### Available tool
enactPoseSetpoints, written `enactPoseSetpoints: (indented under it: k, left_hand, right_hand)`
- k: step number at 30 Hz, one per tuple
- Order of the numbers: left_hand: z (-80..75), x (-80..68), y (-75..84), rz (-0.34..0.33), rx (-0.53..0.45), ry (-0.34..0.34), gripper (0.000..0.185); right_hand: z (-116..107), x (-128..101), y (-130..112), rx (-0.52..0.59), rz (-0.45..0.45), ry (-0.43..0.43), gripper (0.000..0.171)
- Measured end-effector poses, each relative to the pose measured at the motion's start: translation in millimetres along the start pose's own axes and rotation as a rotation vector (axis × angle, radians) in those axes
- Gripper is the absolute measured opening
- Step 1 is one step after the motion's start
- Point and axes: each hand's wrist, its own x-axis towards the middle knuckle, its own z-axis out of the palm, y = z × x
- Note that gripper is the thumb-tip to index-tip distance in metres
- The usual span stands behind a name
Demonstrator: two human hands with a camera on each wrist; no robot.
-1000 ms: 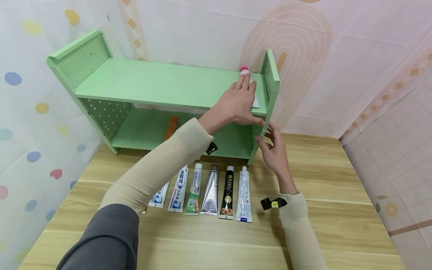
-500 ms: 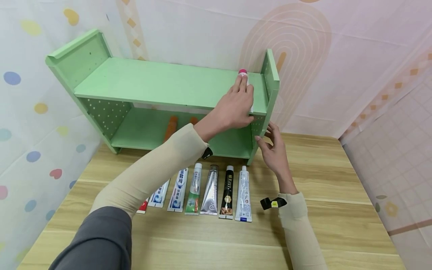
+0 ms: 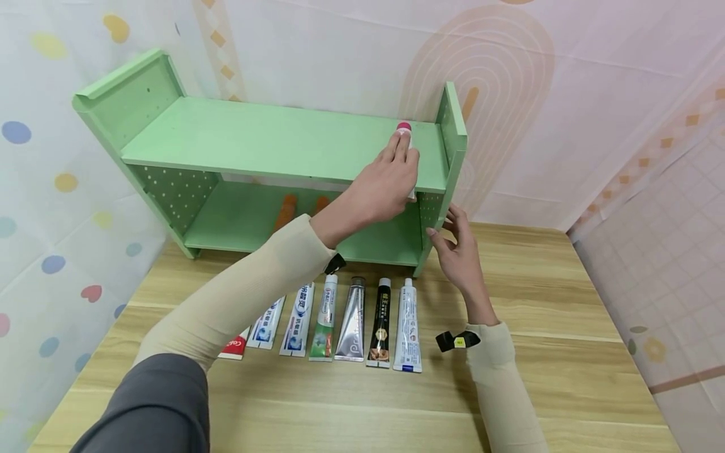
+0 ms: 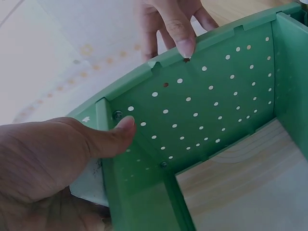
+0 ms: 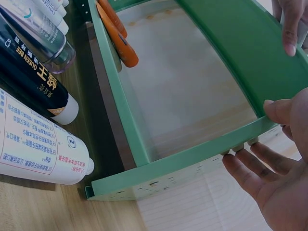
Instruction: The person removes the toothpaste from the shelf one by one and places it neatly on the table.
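On the green shelf's (image 3: pixel 260 135) upper board, near its right end, my left hand (image 3: pixel 376 189) holds a white toothpaste tube with a pink cap (image 3: pixel 404 127). Most of that tube is under the hand; its pale end (image 4: pixel 90 184) shows below the thumb in the left wrist view, by the board's front edge. My right hand (image 3: pixel 461 261) grips the shelf's right side panel, thumb on the front edge and fingers behind, as the right wrist view shows (image 5: pixel 269 183).
Several toothpaste tubes lie in a row before the shelf, among them a black tube (image 3: pixel 380 324), a silver tube (image 3: pixel 351 321) and a white tube (image 3: pixel 408 327). A red tube (image 3: pixel 235 346) is partly behind the left sleeve. Orange objects (image 3: pixel 286 211) sit on the lower board.
My left hand has drawn the pink-capped tube leftward and toward the front, away from the right side panel. The right hand stays in place. More of the red tube shows.
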Motion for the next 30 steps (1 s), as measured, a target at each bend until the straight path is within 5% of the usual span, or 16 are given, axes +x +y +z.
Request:
enactPoseSetpoints:
  k: [15, 30]
  left_hand:
    - [4.8, -20.9, -0.4, 0.04, 0.151, 0.026, 0.087]
    - [15.2, -32.7, -5.3, 0.072, 0.192, 0.128, 0.066]
  right_hand:
    - [-1.4, -0.8, -1.0, -0.008, 0.009, 0.0, 0.059]
    - [-2.2, 0.1, -0.2, -0.018, 0.009, 0.0, 0.059]
